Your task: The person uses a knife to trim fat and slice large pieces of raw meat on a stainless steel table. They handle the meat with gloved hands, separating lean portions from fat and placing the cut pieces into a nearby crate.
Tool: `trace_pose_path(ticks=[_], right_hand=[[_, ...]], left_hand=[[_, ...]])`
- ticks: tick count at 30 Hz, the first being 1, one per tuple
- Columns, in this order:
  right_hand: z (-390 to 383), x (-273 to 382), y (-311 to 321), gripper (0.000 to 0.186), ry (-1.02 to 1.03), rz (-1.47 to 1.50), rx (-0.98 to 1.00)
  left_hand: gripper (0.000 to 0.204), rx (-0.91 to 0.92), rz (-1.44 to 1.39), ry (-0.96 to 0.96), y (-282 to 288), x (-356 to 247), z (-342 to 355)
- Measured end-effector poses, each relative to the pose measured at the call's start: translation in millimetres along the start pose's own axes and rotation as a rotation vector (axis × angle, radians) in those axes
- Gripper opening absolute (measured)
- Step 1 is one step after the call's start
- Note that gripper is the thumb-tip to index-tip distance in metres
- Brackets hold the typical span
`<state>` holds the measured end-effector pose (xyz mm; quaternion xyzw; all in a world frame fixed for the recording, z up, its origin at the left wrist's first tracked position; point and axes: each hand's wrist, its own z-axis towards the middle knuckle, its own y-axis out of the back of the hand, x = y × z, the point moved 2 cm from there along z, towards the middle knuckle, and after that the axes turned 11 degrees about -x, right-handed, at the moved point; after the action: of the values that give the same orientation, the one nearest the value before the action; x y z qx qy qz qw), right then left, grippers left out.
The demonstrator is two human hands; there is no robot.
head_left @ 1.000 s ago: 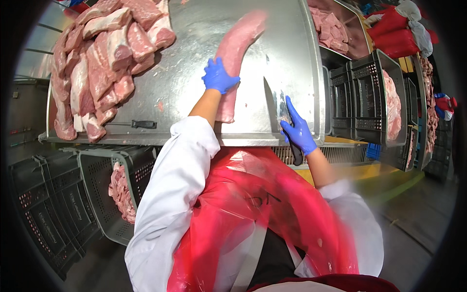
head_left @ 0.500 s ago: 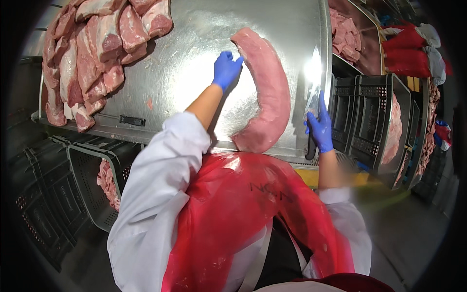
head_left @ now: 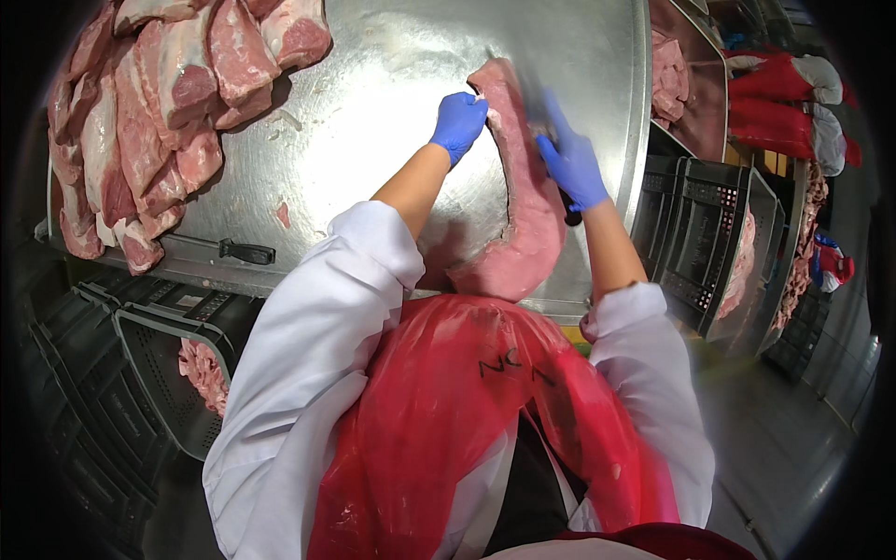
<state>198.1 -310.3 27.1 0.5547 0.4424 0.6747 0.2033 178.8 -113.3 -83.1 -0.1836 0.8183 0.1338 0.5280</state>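
Note:
A long, curved strip of pale pink meat, looking like a pork loin, lies on the metal table. My left hand, in a blue glove, is closed on the loin's left edge near its far end, pinching a whitish bit there. On the other side my right hand, also gloved in blue, is wrapped round a knife. Its black handle end shows below the palm. Motion smears the blade, which points away from me beside the loin's far end; whether it touches the meat I cannot tell.
A pile of meat pieces covers the table's far left. Near the front-left edge rests another black-handled knife. Dark crates holding meat stand below left, more crates at right. A metal bin holds cut meat. Other people work at far right.
My right hand has picked the knife up from the table's right side and brought it left to the loin. The left hand has moved right and closed on the loin's edge.

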Motion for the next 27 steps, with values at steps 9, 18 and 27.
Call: trace_pose_path(ticks=[9, 18, 27], right_hand=[[0, 13, 9, 0.069, 0.055, -0.368, 0.453], [48, 14, -25, 0.068, 0.054, -0.101, 0.382], [-60, -5, 53, 0.08, -0.075, 0.035, 0.806]], left_hand=[[0.024, -0.1, -0.022, -0.091, 6, 8, -6], [0.02, -0.073, 0.199, -0.371, -7, -32, -22], [0.013, -0.089, -0.434, -0.266, 17, -95, -44]])
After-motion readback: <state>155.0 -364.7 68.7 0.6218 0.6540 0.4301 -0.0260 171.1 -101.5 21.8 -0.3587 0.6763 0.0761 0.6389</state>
